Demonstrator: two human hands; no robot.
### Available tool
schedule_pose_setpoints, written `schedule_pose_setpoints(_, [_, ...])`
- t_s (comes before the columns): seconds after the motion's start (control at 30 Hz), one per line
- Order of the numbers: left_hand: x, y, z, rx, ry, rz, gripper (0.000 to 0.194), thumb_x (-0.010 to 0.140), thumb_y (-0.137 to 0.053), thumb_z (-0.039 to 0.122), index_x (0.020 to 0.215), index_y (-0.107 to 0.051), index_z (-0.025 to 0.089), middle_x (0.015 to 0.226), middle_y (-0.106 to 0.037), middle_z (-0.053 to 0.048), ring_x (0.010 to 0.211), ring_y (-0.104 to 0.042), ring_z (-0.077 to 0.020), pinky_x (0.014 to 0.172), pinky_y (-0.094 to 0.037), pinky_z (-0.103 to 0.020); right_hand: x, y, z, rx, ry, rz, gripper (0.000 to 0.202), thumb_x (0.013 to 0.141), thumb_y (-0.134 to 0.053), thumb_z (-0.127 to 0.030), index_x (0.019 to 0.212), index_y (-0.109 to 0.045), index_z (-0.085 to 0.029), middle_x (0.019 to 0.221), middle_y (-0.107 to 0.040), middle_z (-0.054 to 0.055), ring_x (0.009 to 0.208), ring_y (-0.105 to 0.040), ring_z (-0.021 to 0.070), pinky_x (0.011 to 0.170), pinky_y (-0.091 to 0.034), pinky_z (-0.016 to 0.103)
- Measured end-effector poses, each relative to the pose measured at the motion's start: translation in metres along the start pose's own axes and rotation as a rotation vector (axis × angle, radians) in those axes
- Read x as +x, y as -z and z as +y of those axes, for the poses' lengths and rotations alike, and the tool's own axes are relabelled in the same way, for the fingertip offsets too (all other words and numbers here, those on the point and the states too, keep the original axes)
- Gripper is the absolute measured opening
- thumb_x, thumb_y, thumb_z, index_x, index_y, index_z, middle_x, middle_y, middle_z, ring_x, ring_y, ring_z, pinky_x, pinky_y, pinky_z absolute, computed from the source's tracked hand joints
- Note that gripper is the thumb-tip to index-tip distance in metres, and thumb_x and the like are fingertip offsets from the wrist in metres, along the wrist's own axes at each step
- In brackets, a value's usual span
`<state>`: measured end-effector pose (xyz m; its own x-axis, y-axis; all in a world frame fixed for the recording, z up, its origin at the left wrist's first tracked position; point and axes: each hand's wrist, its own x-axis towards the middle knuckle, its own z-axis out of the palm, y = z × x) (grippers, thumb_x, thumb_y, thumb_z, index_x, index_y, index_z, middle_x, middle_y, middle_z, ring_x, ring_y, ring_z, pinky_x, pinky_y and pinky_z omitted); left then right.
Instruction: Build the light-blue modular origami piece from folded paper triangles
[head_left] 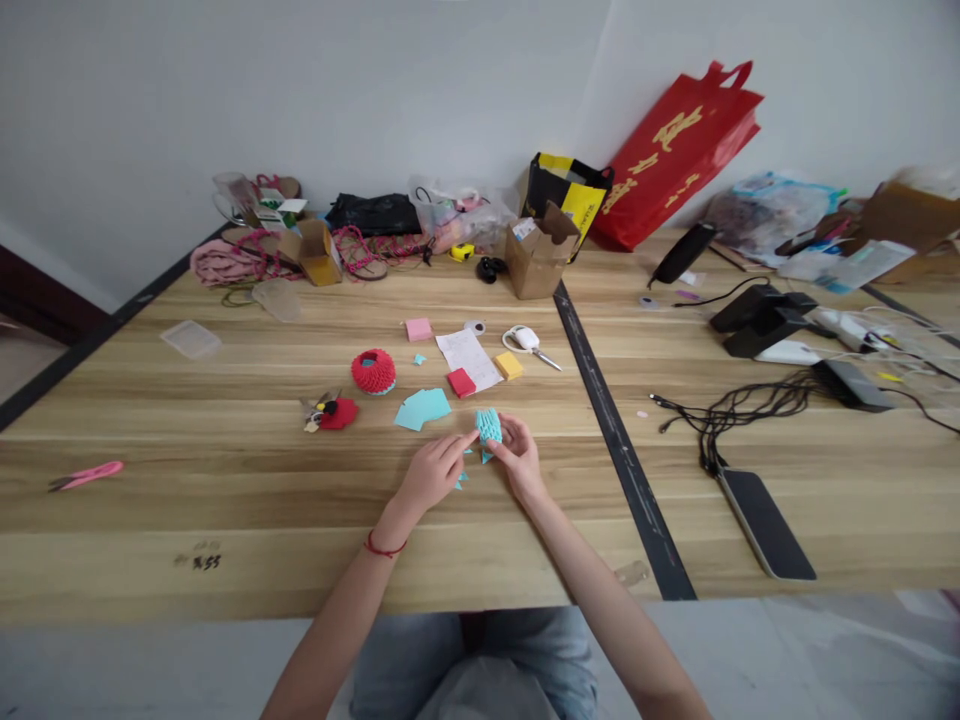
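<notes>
A light-blue folded-paper piece [488, 425] is held above the table by my right hand [519, 455], its thumb on the near side and fingers curled round the right side. My left hand [435, 472] reaches in from the left, a fingertip at the left edge of the piece; whether it grips anything is too small to tell. Small blue folded bits [461, 481] lie beside and partly under my left hand. Beyond it rest flat light-blue paper sheets [422, 408]. A round red folded-paper piece [373, 371] with a blue base stands farther left.
Behind the hands are a written sheet [466, 357], red [461, 382], yellow [508, 366] and pink [418, 329] paper stacks, and white scissors [528, 341]. Pink-handled scissors [88, 475] lie far left. Cables [731, 408] and a dark-faced device [766, 524] occupy the right; boxes and bags line the wall.
</notes>
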<state>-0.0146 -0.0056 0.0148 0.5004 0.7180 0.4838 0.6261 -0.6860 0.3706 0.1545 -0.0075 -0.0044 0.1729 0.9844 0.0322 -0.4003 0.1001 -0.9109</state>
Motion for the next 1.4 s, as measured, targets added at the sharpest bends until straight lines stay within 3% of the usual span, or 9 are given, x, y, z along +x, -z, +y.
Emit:
schedule_pose_setpoints(0.27, [0.0008, 0.0005, 0.0004, -0.003, -0.001, -0.017, 0.046, 0.087, -0.04, 0.008, 0.13, -0.049, 0.02, 0.104, -0.069, -0.007, 0.09, -0.065, -0.0174, 0.081, -0.054, -0.032, 0.0007, 0.0017, 0.0032, -0.037, 0.053, 0.0, 0.047, 0.061, -0.08, -0.022, 0.103, -0.06, -0.026, 0.109, -0.062, 0.003, 0.099, -0.058, 0.0183, 0.085, -0.05, 0.033])
schedule_pose_setpoints(0.8, [-0.0004, -0.0007, -0.0013, -0.018, -0.01, -0.033, 0.048, 0.087, -0.04, 0.009, 0.132, -0.049, 0.022, 0.109, -0.067, -0.009, 0.096, -0.064, -0.0189, 0.084, -0.054, -0.034, -0.0052, -0.0023, -0.0047, -0.31, 0.27, 0.006, 0.04, 0.065, -0.077, -0.026, 0.101, -0.059, -0.025, 0.111, -0.057, 0.007, 0.106, -0.054, 0.0228, 0.093, -0.047, 0.04])
schedule_pose_setpoints(1.07, [0.0012, 0.0005, 0.0014, -0.033, -0.026, -0.037, 0.049, 0.087, -0.039, 0.008, 0.133, -0.046, 0.021, 0.11, -0.067, -0.008, 0.095, -0.064, -0.0184, 0.084, -0.053, -0.033, -0.0085, -0.0029, -0.0044, -0.345, 0.295, 0.053, 0.051, 0.066, -0.076, -0.026, 0.111, -0.052, -0.025, 0.113, -0.056, 0.008, 0.104, -0.055, 0.0216, 0.095, -0.045, 0.041])
schedule_pose_setpoints(1.27, [0.0011, 0.0004, 0.002, -0.012, -0.027, -0.049, 0.05, 0.087, -0.038, 0.009, 0.135, -0.045, 0.022, 0.103, -0.069, -0.008, 0.09, -0.065, -0.0179, 0.082, -0.054, -0.032, -0.0077, -0.0029, -0.0015, -0.27, 0.217, 0.03, 0.051, 0.066, -0.077, -0.029, 0.11, -0.051, -0.027, 0.117, -0.055, 0.008, 0.109, -0.053, 0.0226, 0.094, -0.046, 0.042])
schedule_pose_setpoints(1.4, [0.0005, -0.0001, 0.001, -0.02, -0.018, -0.051, 0.051, 0.087, -0.038, 0.008, 0.135, -0.045, 0.022, 0.108, -0.067, -0.008, 0.093, -0.065, -0.018, 0.083, -0.053, -0.033, -0.0072, -0.0027, -0.001, -0.257, 0.245, 0.05, 0.05, 0.065, -0.077, -0.027, 0.109, -0.053, -0.026, 0.115, -0.057, 0.007, 0.108, -0.055, 0.0221, 0.093, -0.047, 0.04])
